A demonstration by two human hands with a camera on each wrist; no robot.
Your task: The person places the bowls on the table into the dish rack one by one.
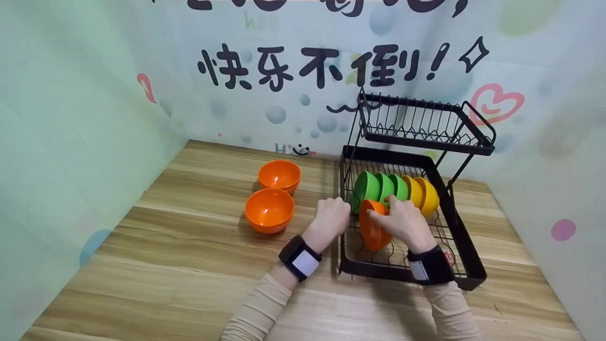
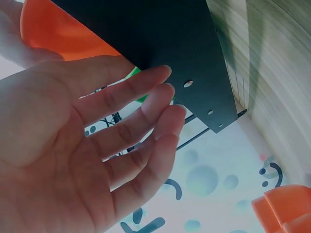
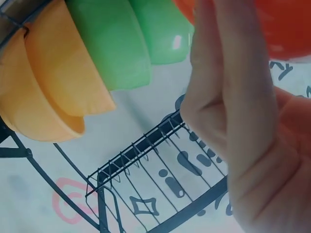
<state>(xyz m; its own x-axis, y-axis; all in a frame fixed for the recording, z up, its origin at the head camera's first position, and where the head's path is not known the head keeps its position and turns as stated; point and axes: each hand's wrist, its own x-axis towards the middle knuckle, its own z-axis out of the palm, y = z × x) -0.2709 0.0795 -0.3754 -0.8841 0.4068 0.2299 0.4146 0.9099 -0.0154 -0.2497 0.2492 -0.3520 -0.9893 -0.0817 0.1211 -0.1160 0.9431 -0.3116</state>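
My right hand (image 1: pixel 407 222) grips an orange bowl (image 1: pixel 374 232) by its rim, thumb on the near side. The bowl is tipped on its side in the lower tier of a black dish rack (image 1: pixel 412 273). Behind it, three green bowls (image 1: pixel 367 185) and two yellow bowls (image 1: pixel 430 198) stand on edge in a row. By the rack's left side is my left hand (image 1: pixel 330 218). The left wrist view shows its fingers (image 2: pixel 141 121) loosely bent, holding nothing, close to the rack's black side panel (image 2: pixel 180 58); contact is unclear.
Two small stacks of orange bowls, a nearer one (image 1: pixel 269 210) and a farther one (image 1: pixel 279 175), sit upright on the wooden table (image 1: pixel 180 246) left of the rack. The rack's wire upper tier (image 1: pixel 421 121) rises at the back, before a printed backdrop (image 1: pixel 265 113).
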